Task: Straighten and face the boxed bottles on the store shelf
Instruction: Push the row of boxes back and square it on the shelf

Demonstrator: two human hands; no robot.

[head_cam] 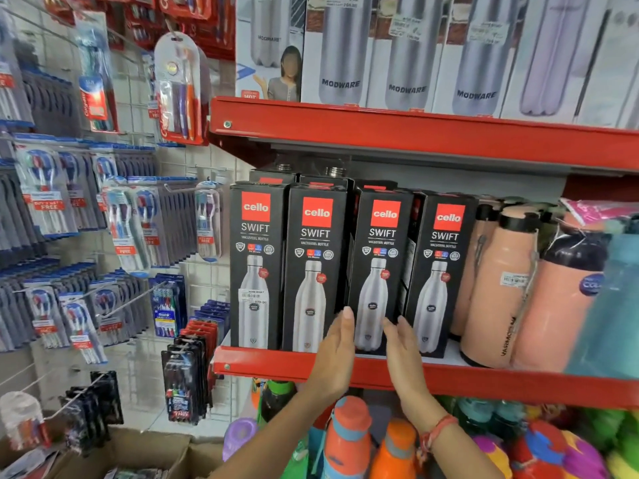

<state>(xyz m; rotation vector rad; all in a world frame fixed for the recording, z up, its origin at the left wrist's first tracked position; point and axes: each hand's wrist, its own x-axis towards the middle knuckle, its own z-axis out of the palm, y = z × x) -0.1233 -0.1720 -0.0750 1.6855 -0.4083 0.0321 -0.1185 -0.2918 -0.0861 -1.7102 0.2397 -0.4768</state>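
Several black "cello SWIFT" bottle boxes stand in a front row on the red middle shelf [269, 366], with more boxes behind them. My left hand [333, 354] lies flat against the left side of the third box [378, 267]. My right hand [403, 354] is at that box's lower right side, fingers straight, between it and the fourth box [441, 274]. The third box sits slightly turned and apart from the second box [314, 271]. The first box [256, 264] carries a price sticker. Neither hand has its fingers curled around anything.
Peach flasks [501, 288] and a teal bottle [612, 305] crowd the shelf right of the boxes. White Modware boxes [408, 53] fill the shelf above. Coloured bottles [349, 440] stand below. Toothbrush packs [121, 223] hang on wall hooks at the left, with a cardboard carton [148, 454] on the floor.
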